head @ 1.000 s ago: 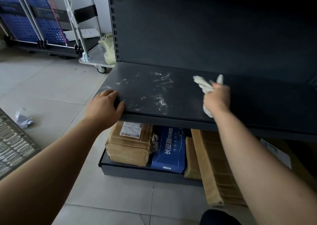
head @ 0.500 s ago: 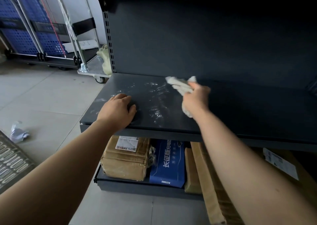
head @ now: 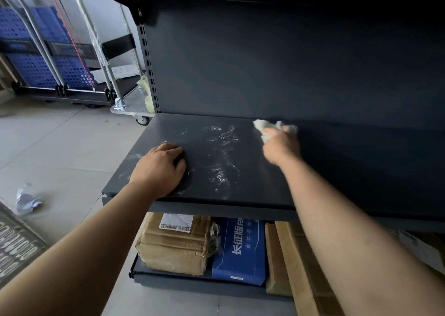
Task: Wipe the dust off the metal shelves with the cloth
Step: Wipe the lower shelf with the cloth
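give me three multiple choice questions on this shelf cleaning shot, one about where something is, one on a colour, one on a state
1. Where is the cloth?
A. at the back of the shelf, by the rear panel
B. on the floor
C. on the blue box

2. What colour is the box with white writing under the shelf?
A. red
B. blue
C. green

3. What is the left hand doing?
A. holding the cloth
B. lifting a parcel
C. resting on the shelf near its front edge

Answers:
1. A: the right hand presses the cloth where the shelf meets the back panel.
2. B: the box is blue, beside a brown parcel.
3. C: the left hand lies palm down on the shelf top, with nothing in it.
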Demonstrator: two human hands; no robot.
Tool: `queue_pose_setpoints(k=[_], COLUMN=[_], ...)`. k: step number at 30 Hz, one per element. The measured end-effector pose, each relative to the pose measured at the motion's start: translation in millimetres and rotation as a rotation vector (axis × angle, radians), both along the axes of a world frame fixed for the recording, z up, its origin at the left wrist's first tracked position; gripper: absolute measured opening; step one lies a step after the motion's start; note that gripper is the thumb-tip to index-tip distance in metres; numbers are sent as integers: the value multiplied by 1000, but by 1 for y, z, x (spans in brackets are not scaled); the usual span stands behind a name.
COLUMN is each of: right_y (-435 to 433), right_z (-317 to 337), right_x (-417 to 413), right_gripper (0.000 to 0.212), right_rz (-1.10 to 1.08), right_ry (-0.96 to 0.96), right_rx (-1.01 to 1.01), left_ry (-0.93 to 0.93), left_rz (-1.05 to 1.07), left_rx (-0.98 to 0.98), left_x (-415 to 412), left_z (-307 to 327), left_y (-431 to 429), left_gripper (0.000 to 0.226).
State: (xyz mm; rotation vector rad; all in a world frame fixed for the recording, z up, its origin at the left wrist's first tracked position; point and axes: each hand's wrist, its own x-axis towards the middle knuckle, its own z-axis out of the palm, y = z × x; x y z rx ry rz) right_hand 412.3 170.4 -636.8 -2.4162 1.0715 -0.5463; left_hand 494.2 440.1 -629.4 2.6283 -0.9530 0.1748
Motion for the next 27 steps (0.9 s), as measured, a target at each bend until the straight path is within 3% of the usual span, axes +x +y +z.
queue_pose_setpoints(k=[5, 7, 9, 10, 12, 14, 20, 27], right_y=[73, 63, 31, 14, -8, -4, 71, 134], right_z=[0, 3, 2, 2, 0, 0, 6, 21], right_x=[41, 42, 33, 27, 21, 35, 109, 126], right_gripper=[29, 15, 8, 7, 29, 36, 45, 59], right_rz=[410, 325, 48, -54, -149, -108, 253, 607], right_ry=[-134, -298, -413, -383, -7, 135, 180, -34], right_rx=[-20, -22, -53, -33, -110, -149, -200, 227], left_ry=[30, 35, 4, -11, -20, -34, -45, -6], left_rz=[-7, -6, 38, 64, 95, 105, 145, 164], left_rx=[-31, -24, 20, 25, -17, -64, -160, -181], left_x=[-2, 4, 14, 19, 24, 24, 25, 24], left_z=[0, 3, 4, 3, -1, -3, -7, -11], left_y=[2, 11, 28, 36, 47, 47, 50, 51], left_gripper=[40, 39, 37, 34, 29, 25, 34, 36])
